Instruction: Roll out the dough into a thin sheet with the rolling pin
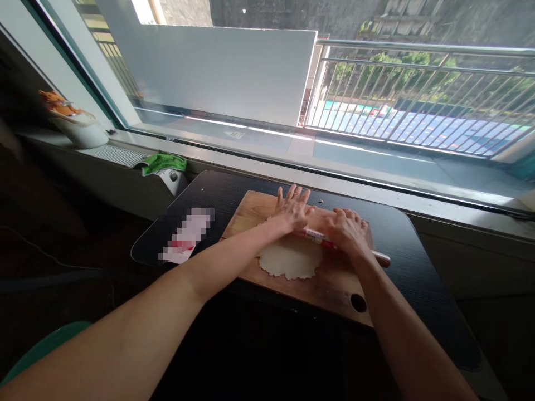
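- The dough [290, 260] lies mostly near of the rolling pin [315, 236].
- My left hand [293, 214], closer to the dough, rests spread-fingered over the pin.
- The pin slants from far left to near right.
- My right hand [349, 229] lies apart, flat over it.

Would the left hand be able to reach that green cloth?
Probably yes, with a stretch: the left hand rests on the rolling pin, but nothing visible stands between it and the green cloth.
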`<state>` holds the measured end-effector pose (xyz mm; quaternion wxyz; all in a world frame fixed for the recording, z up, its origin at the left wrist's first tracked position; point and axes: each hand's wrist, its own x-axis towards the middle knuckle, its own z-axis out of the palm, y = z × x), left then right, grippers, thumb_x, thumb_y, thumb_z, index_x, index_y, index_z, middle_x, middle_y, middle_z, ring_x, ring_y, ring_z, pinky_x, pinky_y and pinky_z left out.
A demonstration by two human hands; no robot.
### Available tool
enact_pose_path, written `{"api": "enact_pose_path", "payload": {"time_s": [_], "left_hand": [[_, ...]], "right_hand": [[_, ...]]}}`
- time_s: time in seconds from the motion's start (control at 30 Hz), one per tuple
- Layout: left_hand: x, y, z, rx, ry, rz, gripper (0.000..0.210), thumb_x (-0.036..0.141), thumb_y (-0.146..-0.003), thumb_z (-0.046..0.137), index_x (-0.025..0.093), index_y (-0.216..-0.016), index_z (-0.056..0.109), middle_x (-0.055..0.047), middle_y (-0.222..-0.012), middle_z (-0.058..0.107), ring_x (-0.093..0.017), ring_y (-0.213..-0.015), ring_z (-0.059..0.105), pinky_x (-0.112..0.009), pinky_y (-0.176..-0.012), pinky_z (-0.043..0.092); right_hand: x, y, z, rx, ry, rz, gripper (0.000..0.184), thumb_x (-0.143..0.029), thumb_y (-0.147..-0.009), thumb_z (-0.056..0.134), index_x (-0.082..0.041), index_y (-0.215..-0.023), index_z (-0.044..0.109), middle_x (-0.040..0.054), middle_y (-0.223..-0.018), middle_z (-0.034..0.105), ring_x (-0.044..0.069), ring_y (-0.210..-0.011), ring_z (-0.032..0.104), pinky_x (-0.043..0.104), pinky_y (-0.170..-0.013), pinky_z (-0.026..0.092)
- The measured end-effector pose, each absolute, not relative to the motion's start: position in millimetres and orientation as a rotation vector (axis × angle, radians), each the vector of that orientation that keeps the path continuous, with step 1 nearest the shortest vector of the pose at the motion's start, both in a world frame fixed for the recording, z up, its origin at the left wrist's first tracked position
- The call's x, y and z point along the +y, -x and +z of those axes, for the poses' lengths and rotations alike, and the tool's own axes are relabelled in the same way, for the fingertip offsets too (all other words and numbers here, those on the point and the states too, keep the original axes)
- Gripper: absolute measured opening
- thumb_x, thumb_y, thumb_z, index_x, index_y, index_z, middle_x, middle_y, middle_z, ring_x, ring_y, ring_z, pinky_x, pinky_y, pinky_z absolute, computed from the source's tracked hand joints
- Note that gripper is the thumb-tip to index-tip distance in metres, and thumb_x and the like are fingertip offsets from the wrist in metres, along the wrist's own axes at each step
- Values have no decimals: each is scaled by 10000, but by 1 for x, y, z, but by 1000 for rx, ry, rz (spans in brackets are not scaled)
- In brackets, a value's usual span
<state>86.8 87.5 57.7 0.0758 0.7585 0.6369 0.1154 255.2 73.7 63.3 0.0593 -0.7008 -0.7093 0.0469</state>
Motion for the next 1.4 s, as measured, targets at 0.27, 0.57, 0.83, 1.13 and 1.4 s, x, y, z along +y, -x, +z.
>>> {"api": "enact_pose_path", "payload": {"time_s": [0.27,0.57,0.83,1.13,1.4], "left_hand": [[60,-86,50,1878,-2277,371,627,447,-1027,336,175,-1591,345,-107,-1669,329,-301,-1565,229,-624,-1253,180],[111,-86,60,2071,-2279,639,504,318,-1010,405,142,-1475,487,-147,-1529,528,-310,-1518,322,-597,-1251,204],[52,-82,47,1842,-2465,574,529,341,-1020,368,155,-1506,460,-139,-1545,506,-316,-1518,313,-588,-1261,148],[100,-84,67,2051,-2279,566,535,357,-1033,326,197,-1533,427,-108,-1563,498,-285,-1531,285,-559,-1260,165],[44,-82,59,1883,-2232,318,599,476,-1021,332,240,-1569,392,-89,-1590,468,-317,-1525,299,-582,-1242,218]], "right_hand": [[60,-260,55,-2082,2098,166,545,-332,-982,331,-166,-1455,548,148,-1576,450,321,-1485,320,545,-1203,261],[112,-252,71,-2005,2170,126,538,-279,-982,321,-147,-1455,541,169,-1549,461,309,-1494,295,561,-1216,211],[63,-260,53,-2135,2085,166,532,-344,-1005,294,-207,-1433,579,120,-1585,445,299,-1482,321,515,-1215,254],[114,-253,67,-2025,2211,217,532,-279,-950,375,-147,-1423,580,182,-1499,512,329,-1437,363,529,-1166,310],[50,-261,53,-2102,1997,19,537,-358,-987,340,-166,-1445,546,152,-1624,362,310,-1506,276,507,-1224,215]]}}
